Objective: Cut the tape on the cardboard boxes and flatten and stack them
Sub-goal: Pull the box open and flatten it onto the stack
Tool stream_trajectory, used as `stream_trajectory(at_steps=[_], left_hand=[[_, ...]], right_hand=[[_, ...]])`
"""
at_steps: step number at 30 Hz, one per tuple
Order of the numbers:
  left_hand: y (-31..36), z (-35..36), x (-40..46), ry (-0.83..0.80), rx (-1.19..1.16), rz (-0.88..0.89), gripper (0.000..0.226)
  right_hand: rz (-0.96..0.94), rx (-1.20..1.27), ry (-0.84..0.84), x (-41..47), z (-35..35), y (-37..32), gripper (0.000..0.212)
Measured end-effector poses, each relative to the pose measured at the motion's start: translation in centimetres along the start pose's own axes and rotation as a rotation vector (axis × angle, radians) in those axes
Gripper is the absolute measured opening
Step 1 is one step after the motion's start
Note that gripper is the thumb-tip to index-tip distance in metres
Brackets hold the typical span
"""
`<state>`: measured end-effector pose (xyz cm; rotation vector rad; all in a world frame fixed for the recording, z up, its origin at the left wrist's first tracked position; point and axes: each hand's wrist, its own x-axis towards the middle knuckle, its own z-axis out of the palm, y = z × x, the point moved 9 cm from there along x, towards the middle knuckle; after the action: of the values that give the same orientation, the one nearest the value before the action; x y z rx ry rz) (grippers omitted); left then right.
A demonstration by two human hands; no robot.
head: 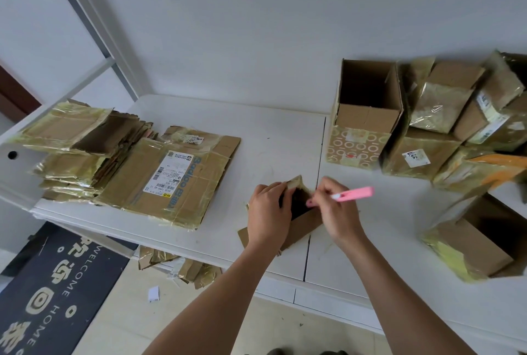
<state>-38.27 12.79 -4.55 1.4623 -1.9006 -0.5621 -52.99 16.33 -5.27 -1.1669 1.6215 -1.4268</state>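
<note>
One small box (296,212) sits on the table (271,138) in front of me, its long axis running from near-left to far-right, open mouth up. My left hand (268,212) grips its left wall; my right hand (338,209) pinches a pink cutter (353,193) pointing right. Left of the box lies the flattened stack (159,172); right of it stand taped boxes (445,118).
</note>
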Motion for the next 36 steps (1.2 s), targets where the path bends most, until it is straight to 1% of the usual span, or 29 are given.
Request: stream_trajectory(at_steps=[1, 2, 4, 6, 8, 10, 12, 14, 18, 21, 23, 25, 28, 29, 31, 32, 34, 36], left_hand=[[-0.1, 0.0, 0.1, -0.001, -0.004, -0.004, 0.023], [-0.1, 0.0, 0.1, 0.004, -0.009, -0.001, 0.023], [0.0, -0.2, 0.0, 0.017, -0.020, 0.011, 0.022], [0.0, -0.3, -0.1, 0.030, -0.034, 0.014, 0.022], [-0.2, -0.5, -0.1, 0.049, -0.049, 0.009, 0.022], [-0.3, -0.6, -0.1, 0.059, -0.062, -0.006, 0.023], [-0.5, -0.5, -0.1, 0.056, -0.059, -0.019, 0.024], [-0.7, -0.3, -0.1, 0.041, -0.052, -0.029, 0.025], [-1.2, -0.3, 0.0, 0.048, -0.054, -0.070, 0.027], [-1.3, -0.3, 0.2, 0.038, -0.055, -0.111, 0.031], [-1.3, -0.1, 0.4, 0.007, -0.043, -0.128, 0.033], [-1.3, 0.0, 0.8, -0.042, -0.041, -0.151, 0.033], [-2.0, 0.7, 1.9, -0.211, -0.140, -0.270, 0.019], [-2.1, 1.0, 2.3, -0.293, -0.148, -0.297, 0.020], [-2.3, 1.1, 2.5, -0.448, -0.096, -0.285, 0.027], [-2.4, 1.0, 2.6, -0.491, -0.053, -0.260, 0.030], [-2.7, 0.5, 2.6, -0.507, 0.024, -0.239, 0.039], [-2.9, -0.1, 2.5, -0.460, 0.110, -0.273, 0.064]], right_hand=[[0.007, 0.023, -0.009, -0.3, 0.2, 0.1, 0.024], [0.015, 0.078, 0.020, -0.5, 0.1, 0.3, 0.025], [0.061, 0.264, 0.134, -0.5, -1.0, 1.1, 0.036], [0.086, 0.374, 0.192, -0.3, -1.5, 1.7, 0.042], [0.085, 0.376, 0.228, 0.0, -1.7, 1.9, 0.037], [0.070, 0.314, 0.244, 0.0, -1.5, 1.8, 0.030], [0.060, 0.213, 0.228, 0.2, -1.0, 1.9, 0.021], [0.052, 0.126, 0.191, 0.2, -0.5, 1.8, 0.017], [0.031, 0.083, 0.155, 0.4, -0.5, 1.6, 0.027], [0.115, 0.282, 0.145, 0.6, -1.2, 2.3, 0.037], [0.161, 0.398, 0.132, 0.6, -1.2, 2.3, 0.043], [0.147, 0.435, 0.144, 0.4, -1.6, 1.6, 0.044], [0.098, 0.417, 0.199, -0.1, -2.6, 0.7, 0.033], [0.076, 0.386, 0.203, -0.4, -2.9, 0.4, 0.028], [0.031, 0.323, 0.202, -1.2, -3.3, -0.1, 0.020], [0.015, 0.303, 0.210, -1.7, -3.5, -0.1, 0.019], [0.010, 0.271, 0.259, -2.4, -4.0, 0.1, 0.019], [0.027, 0.251, 0.320, -3.0, -4.5, 0.4, 0.017]])
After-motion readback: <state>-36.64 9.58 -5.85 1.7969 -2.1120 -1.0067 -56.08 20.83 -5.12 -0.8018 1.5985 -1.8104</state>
